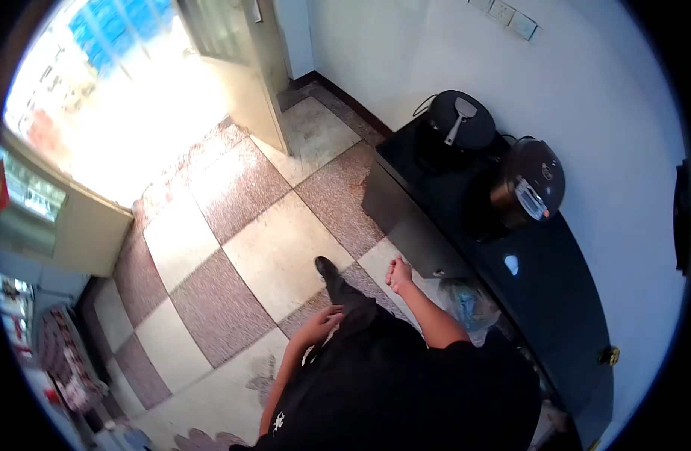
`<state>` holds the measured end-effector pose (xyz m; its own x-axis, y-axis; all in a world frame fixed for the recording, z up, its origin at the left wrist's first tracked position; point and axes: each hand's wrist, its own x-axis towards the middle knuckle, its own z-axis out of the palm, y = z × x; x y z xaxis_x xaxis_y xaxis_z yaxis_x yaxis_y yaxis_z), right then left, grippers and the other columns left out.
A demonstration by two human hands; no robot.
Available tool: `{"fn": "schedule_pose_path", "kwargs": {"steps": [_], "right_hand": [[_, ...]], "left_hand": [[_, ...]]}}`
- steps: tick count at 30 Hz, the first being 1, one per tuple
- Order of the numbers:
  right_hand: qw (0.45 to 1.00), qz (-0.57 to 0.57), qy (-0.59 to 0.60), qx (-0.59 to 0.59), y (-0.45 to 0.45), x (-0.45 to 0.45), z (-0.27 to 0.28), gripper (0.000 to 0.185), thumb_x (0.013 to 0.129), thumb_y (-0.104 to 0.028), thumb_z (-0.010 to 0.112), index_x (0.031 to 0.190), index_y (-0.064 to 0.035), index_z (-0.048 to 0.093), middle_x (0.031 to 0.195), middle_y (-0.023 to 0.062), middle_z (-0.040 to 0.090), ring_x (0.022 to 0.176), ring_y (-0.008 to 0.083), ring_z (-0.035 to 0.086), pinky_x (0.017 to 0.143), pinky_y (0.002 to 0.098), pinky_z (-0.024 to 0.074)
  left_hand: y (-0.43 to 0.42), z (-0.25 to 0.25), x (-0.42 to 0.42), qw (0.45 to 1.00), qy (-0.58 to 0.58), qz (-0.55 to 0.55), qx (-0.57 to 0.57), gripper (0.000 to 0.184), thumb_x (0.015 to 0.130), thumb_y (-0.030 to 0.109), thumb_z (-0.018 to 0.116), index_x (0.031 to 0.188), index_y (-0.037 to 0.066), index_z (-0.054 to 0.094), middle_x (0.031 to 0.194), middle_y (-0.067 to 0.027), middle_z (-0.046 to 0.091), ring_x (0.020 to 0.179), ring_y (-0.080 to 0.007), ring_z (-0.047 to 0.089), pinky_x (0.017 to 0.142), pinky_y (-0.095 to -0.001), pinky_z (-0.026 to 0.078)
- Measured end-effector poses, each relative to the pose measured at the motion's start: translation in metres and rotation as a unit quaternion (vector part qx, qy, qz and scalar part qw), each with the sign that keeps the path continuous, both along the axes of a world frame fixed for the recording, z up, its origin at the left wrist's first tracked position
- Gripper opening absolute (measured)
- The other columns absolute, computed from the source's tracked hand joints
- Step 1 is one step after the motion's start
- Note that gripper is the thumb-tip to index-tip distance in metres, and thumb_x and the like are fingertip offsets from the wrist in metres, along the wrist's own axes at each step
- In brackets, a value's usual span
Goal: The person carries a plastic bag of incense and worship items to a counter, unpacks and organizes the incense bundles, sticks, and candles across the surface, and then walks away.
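My left hand hangs beside my dark-clothed leg, its fingers loosely stretched and holding nothing that I can see. My right hand is held out in front of my body, curled into a fist with nothing showing in it. It is nearest to the dark cabinet, apart from its front. One dark shoe shows on the checkered tile floor.
On the black cabinet top stand a brown rice cooker and a round black appliance with a grey spatula on its lid. A plastic bag sits by the cabinet. An open door frames a bright doorway.
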<state>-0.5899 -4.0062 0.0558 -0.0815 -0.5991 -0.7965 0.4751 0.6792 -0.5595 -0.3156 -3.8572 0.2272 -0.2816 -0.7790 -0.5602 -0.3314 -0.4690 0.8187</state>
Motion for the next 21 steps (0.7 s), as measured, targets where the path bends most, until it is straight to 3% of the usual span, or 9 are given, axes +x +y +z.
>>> {"fn": "schedule_pose_path", "kwargs": {"steps": [4,7,10,12,14,16,18,20,21], "right_hand": [[0.973,0.227,-0.004,0.034,-0.135,0.145,0.028,0.035,0.097,-0.043,0.064,0.088,-0.0113,0.054,0.06,-0.0014,0.042,0.047,0.012,0.045,0.045,0.031,0.0429],[0.912,0.406,0.01,-0.055,-0.211,0.275,0.058,0.04,0.089,-0.027,0.077,0.105,0.0003,0.053,0.082,0.011,0.054,0.071,0.0169,0.064,0.072,0.0391,0.0627],[0.869,0.478,-0.08,-0.098,-0.298,0.375,0.029,0.032,0.088,-0.015,0.074,0.102,0.0037,0.053,0.103,0.018,0.056,0.085,0.0204,0.066,0.085,0.0426,0.0624],[0.715,0.6,-0.023,-0.358,-0.362,0.423,-0.021,0.02,0.088,-0.009,0.068,0.101,0.0026,0.057,0.097,0.015,0.06,0.08,0.0216,0.067,0.077,0.0409,0.0626],[0.671,0.635,0.079,-0.375,-0.407,0.473,-0.028,0.014,0.09,-0.01,0.062,0.1,0.0006,0.062,0.087,0.0119,0.062,0.076,0.023,0.068,0.07,0.0397,0.0614],[0.764,0.584,0.237,-0.138,-0.437,0.507,0.008,0.02,0.093,-0.017,0.056,0.101,-0.0021,0.067,0.075,0.0087,0.063,0.073,0.0248,0.069,0.064,0.0391,0.0587],[0.756,0.543,0.358,-0.075,-0.456,0.524,0.004,0.04,0.092,-0.038,0.055,0.103,-0.0035,0.072,0.067,0.0096,0.064,0.067,0.0281,0.07,0.064,0.0412,0.0548],[0.705,0.536,0.459,0.074,-0.463,0.538,0.026,0.056,0.09,-0.045,0.052,0.12,-0.002,0.068,0.113,0.0221,0.07,0.11,0.0362,0.067,0.095,0.0442,0.0516],[0.703,0.531,0.47,0.065,-0.469,0.54,0.005,0.055,0.089,-0.042,0.052,0.121,-0.0004,0.067,0.116,0.0243,0.068,0.114,0.0384,0.065,0.097,0.0457,0.0503]], "left_hand": [[-0.018,-0.069,0.15,0.958,-0.144,0.235,0.076,0.044,0.1,0.034,0.058,0.131,0.002,0.059,0.114,-0.0168,0.068,0.096,-0.0251,0.068,0.08,-0.036,0.055],[0.001,-0.1,0.24,0.81,0.066,0.569,0.123,0.039,0.095,0.037,0.06,0.124,0.011,0.062,0.111,-0.0091,0.068,0.096,-0.0226,0.067,0.077,-0.0366,0.054],[0.048,-0.132,0.297,0.684,0.013,0.701,0.201,0.045,0.092,0.044,0.059,0.122,0.01,0.057,0.109,-0.0111,0.066,0.097,-0.0248,0.065,0.08,-0.0412,0.053],[0.085,-0.182,0.321,0.604,0.088,0.752,0.249,0.042,0.094,0.042,0.057,0.116,0.007,0.058,0.104,-0.0105,0.065,0.094,-0.0237,0.064,0.079,-0.0399,0.053],[0.068,-0.197,0.35,0.557,0.129,0.768,0.289,0.04,0.095,0.041,0.055,0.113,0.005,0.06,0.101,-0.01,0.065,0.091,-0.0226,0.064,0.078,-0.0387,0.053],[0.019,-0.22,0.4,0.596,0.14,0.724,0.318,0.039,0.096,0.041,0.055,0.111,0.005,0.06,0.099,-0.0094,0.065,0.09,-0.0215,0.063,0.077,-0.0377,0.053],[-0.033,-0.243,0.468,0.671,0.153,0.659,0.303,0.039,0.097,0.041,0.054,0.109,0.005,0.061,0.097,-0.0088,0.065,0.089,-0.0203,0.063,0.077,-0.0366,0.053],[-0.099,-0.272,0.553,0.744,0.182,0.595,0.243,0.038,0.097,0.041,0.053,0.107,0.005,0.062,0.095,-0.0082,0.065,0.088,-0.0192,0.063,0.076,-0.0356,0.053],[-0.136,-0.279,0.598,0.769,0.205,0.569,0.209,0.038,0.097,0.041,0.053,0.106,0.005,0.063,0.094,-0.0079,0.065,0.087,-0.0186,0.063,0.076,-0.0351,0.053]]}}
